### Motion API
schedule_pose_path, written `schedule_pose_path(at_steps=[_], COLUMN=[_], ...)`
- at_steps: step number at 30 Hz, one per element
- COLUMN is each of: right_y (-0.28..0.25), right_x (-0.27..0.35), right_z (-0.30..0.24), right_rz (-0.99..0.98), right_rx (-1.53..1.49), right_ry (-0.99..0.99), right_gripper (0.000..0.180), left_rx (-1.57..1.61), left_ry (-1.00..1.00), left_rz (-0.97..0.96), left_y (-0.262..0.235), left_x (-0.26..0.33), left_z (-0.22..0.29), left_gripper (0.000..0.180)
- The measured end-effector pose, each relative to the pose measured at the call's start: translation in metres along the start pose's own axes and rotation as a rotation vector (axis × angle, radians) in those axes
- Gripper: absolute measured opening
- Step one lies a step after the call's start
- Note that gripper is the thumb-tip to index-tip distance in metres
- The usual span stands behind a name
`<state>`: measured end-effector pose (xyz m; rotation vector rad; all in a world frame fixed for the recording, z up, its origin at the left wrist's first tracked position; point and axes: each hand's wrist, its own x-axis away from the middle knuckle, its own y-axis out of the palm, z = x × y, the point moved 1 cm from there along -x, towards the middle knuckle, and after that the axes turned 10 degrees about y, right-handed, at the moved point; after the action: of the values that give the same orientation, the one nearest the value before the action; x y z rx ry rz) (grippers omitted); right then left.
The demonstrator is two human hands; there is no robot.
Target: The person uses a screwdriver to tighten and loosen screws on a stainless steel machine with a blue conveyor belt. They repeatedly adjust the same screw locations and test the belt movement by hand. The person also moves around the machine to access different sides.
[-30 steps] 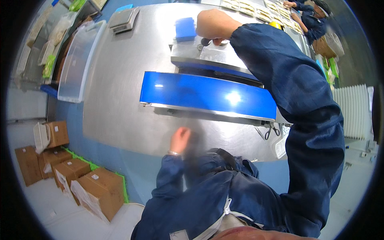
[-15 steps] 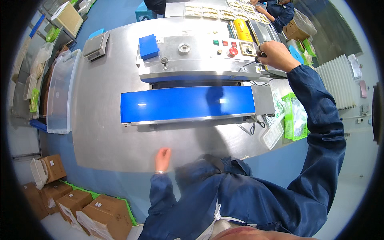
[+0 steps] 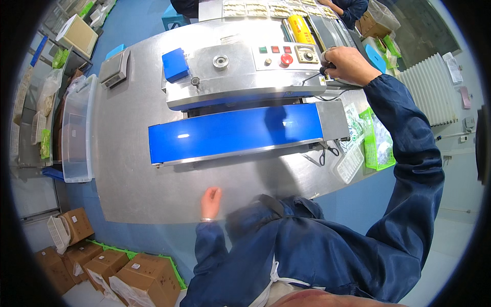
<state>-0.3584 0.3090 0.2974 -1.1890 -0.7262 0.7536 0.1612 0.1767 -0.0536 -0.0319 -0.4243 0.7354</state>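
A sealing machine with a metal body (image 3: 240, 92) and a blue belt (image 3: 235, 134) stands on the steel table. At its right end, beside the control panel (image 3: 287, 57), my right hand (image 3: 349, 64) is raised with fingers closed round a thin black-handled tool (image 3: 324, 68). The tool's slim shaft points left and down along the machine's front edge; its exact kind is too small to tell. Low in front of the belt, my left hand (image 3: 210, 202) hovers by the table's near edge, fingers curled together, with nothing visible in them.
Black scissors (image 3: 327, 151), a white plastic tray (image 3: 349, 165) and a green basket (image 3: 377, 143) with clear bags are right of the belt. A blue block (image 3: 175, 65) sits on the machine; a scale (image 3: 113, 69) is left. Another person's arm (image 3: 335, 6) is at far right.
The whole view has shifted and turned slightly, so the machine sits further left. My right hand stays at the machine's right end with the tool; the left hand barely moves.
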Motion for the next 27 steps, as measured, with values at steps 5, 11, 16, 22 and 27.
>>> schedule_pose_path(at_steps=[5,11,16,22,27], right_y=[-0.002,-0.002,-0.004,-0.005,0.001], right_x=[0.002,0.004,0.002,-0.001,-0.022], right_z=[-0.002,-0.004,-0.003,-0.011,-0.017], right_rz=[0.025,-0.023,-0.023,-0.047,-0.044], right_rx=[-0.012,-0.034,-0.025,0.030,0.019], right_ry=[-0.024,0.035,0.019,0.030,0.248], right_gripper=[0.020,0.019,0.020,0.020,0.023], left_rx=[0.029,0.043,0.033,0.034,0.063], left_ry=[-0.013,-0.001,0.010,0.014,0.026], left_rz=[0.019,0.001,-0.024,-0.010,-0.027], left_y=[0.000,-0.001,-0.004,-0.004,-0.001], left_x=[0.000,-0.003,-0.002,-0.001,-0.001], left_z=[0.001,0.003,-0.001,-0.005,-0.001], left_gripper=[0.023,0.023,0.024,0.024,0.021])
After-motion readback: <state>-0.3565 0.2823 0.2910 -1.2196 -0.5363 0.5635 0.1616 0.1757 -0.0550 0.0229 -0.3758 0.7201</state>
